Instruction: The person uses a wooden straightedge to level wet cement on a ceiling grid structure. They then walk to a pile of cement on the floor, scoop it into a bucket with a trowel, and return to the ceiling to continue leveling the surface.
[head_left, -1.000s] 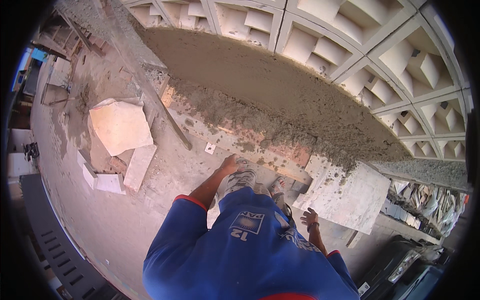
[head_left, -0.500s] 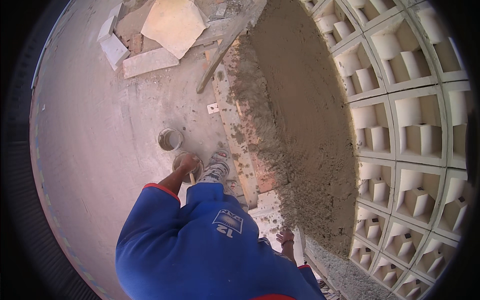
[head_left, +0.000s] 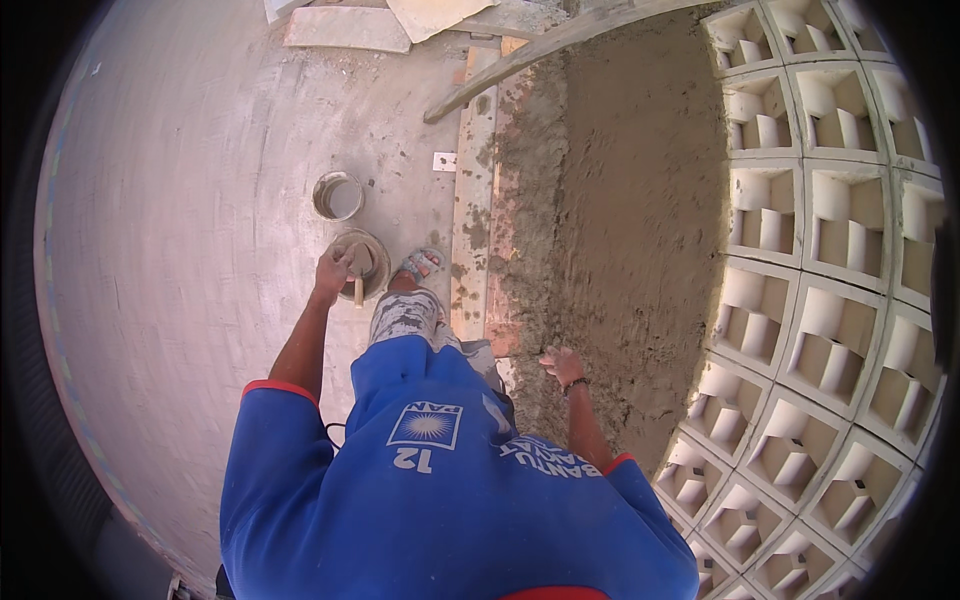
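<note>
My left hand (head_left: 335, 268) is curled at the left side of a round mortar bucket (head_left: 373, 243) that has a trowel with a wooden handle (head_left: 358, 291) lying in it; exactly what the fingers grip is unclear. A second grey bucket (head_left: 338, 196) stands just beyond. My right hand (head_left: 561, 364), fingers apart and holding nothing, hangs over the edge of a strip of wet grey mortar (head_left: 630, 200). My sandalled foot (head_left: 418, 265) is beside the mortar bucket, next to long mortar-spattered boards (head_left: 470, 250).
A white breeze-block wall (head_left: 845, 225) borders the mortar on the right. A weathered plank (head_left: 500, 70) slants over the far end. Broken pale slabs (head_left: 345, 28) lie at the top. A small white tile (head_left: 444, 162) lies by the boards on the concrete floor (head_left: 180, 230).
The view has swung round so the wall now runs up the right side. My left hand has moved forward to the mortar bucket. My right hand has come up over the mortar.
</note>
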